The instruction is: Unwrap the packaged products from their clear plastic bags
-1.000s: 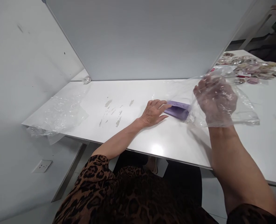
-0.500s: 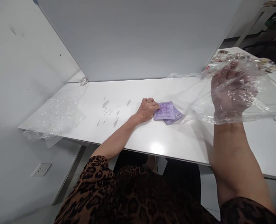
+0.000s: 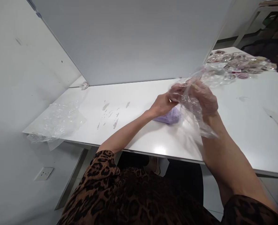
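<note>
Over the white table, my left hand (image 3: 168,101) has its fingers closed on the edge of a clear plastic bag (image 3: 188,107). My right hand (image 3: 203,93) also grips the bag, with the film gathered and hanging around its fingers and wrist. The two hands are close together. Beneath them, purple sachets (image 3: 166,117) lie on the table, partly hidden by my left hand and seen through the film. Whether the sachets are inside the bag or only behind it I cannot tell.
Crumpled clear plastic film (image 3: 61,122) lies at the table's left end, hanging over the edge. Several wrapped items (image 3: 244,64) are heaped at the far right. A tall grey panel (image 3: 129,40) stands along the back of the table (image 3: 129,137).
My left hand has left the purple sachets and moved up and right to the plastic bag. My right hand, with the bag around it, has come in leftwards to meet it.
</note>
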Motion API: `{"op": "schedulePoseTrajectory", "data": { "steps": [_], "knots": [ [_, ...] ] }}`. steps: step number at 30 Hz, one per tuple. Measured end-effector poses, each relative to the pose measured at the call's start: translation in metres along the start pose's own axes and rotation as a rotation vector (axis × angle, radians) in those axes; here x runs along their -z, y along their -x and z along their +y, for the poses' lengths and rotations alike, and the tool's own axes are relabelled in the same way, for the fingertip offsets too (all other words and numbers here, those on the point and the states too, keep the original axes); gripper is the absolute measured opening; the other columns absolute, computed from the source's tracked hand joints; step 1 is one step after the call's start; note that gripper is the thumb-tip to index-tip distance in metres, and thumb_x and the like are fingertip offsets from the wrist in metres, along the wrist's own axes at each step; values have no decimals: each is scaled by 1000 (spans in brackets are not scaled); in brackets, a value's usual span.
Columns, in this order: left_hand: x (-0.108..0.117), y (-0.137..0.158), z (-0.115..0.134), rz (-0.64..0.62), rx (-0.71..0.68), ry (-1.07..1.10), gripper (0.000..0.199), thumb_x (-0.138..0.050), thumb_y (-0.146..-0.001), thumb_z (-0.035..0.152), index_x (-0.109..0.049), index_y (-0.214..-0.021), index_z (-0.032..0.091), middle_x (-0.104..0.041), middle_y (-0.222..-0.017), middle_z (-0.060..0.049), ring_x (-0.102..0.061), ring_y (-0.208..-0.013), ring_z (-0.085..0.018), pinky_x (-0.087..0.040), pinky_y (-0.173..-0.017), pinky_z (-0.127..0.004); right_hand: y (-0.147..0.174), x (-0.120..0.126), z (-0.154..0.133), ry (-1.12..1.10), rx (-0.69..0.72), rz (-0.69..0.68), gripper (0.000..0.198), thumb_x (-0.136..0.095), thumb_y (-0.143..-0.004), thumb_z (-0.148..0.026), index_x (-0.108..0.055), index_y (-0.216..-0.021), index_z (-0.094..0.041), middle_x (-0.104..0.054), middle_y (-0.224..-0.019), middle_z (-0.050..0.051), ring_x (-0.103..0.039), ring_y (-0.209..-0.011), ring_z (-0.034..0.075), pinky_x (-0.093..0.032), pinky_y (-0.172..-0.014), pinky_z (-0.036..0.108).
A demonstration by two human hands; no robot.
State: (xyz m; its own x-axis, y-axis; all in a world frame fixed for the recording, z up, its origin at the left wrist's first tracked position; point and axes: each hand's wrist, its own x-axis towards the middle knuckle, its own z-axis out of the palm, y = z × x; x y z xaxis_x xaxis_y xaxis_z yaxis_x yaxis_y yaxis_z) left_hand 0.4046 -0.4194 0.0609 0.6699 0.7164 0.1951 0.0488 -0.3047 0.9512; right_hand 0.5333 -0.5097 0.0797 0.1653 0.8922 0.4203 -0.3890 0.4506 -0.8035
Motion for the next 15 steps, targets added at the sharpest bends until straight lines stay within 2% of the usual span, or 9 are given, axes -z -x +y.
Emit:
{"op": "schedulePoseTrajectory", "data": {
  "steps": [1, 2, 5, 8, 10, 12, 13, 15],
  "knots": [
    [-2, -7, 3, -9, -37, -71, 12, -78, -86, 21, -77, -98, 19, -73, -90, -4, -67, -86, -19, -52, -83, -32, 0, 3, -3, 7, 29, 28, 22, -82, -77, -45, -72, -91, -31, -76, -107, 4, -63, -126, 35, -44, -114, 63],
    [-4, -15, 6, 3, -78, -117, 7, -71, -92, 21, -76, -94, 18, -71, -83, -3, -66, -80, -17, -53, -81, -31, -1, 7, -6, 18, 68, 62, 24, -81, -77, -47, -73, -93, -32, -76, -111, 3, -60, -130, 36, -43, -115, 63],
    [-1, -37, 22, 145, -154, -23, 17, -66, -98, 34, -74, -100, 19, -68, -77, -1, -70, -79, -14, -56, -78, -27, -6, 23, -15, 53, 208, 185, 24, -75, -77, -57, -73, -89, -37, -76, -118, 0, -50, -142, 36, -37, -123, 59],
    [10, -57, 45, 267, -241, 132, 34, -62, -100, 49, -71, -117, 22, -70, -88, 0, -75, -99, -17, -59, -86, -29, -10, 37, -17, 33, 230, 270, 31, -74, -72, -65, -72, -86, -37, -75, -121, 0, -44, -147, 36, -33, -126, 52],
    [22, -65, 61, 343, -315, 196, 44, -44, -106, 54, -67, -129, 25, -68, -102, 1, -73, -114, -19, -58, -91, -33, -12, 43, -15, -5, 196, 253, 32, -75, -72, -66, -72, -87, -38, -75, -122, 0, -45, -145, 34, -34, -124, 52],
    [37, -63, 72, 419, -362, 245, 52, -28, -109, 53, -63, -136, 26, -64, -113, 2, -69, -125, -20, -56, -95, -36, -13, 47, -10, -26, 169, 206, 25, -73, -78, -61, -73, -88, -38, -77, -119, -2, -49, -141, 32, -35, -122, 52],
    [46, -58, 74, 452, -370, 265, 51, -27, -109, 51, -62, -137, 26, -63, -116, 2, -67, -129, -21, -55, -96, -37, -14, 48, -7, -32, 155, 187, 22, -71, -81, -58, -74, -88, -38, -77, -117, -3, -52, -138, 31, -36, -121, 51],
    [66, -42, 70, 505, -365, 286, 41, -41, -108, 46, -63, -132, 22, -63, -115, 0, -65, -132, -23, -55, -101, -39, -15, 51, -1, -35, 115, 169, 19, -68, -85, -52, -77, -89, -36, -78, -115, -3, -56, -132, 30, -39, -118, 49]
  ]
}}
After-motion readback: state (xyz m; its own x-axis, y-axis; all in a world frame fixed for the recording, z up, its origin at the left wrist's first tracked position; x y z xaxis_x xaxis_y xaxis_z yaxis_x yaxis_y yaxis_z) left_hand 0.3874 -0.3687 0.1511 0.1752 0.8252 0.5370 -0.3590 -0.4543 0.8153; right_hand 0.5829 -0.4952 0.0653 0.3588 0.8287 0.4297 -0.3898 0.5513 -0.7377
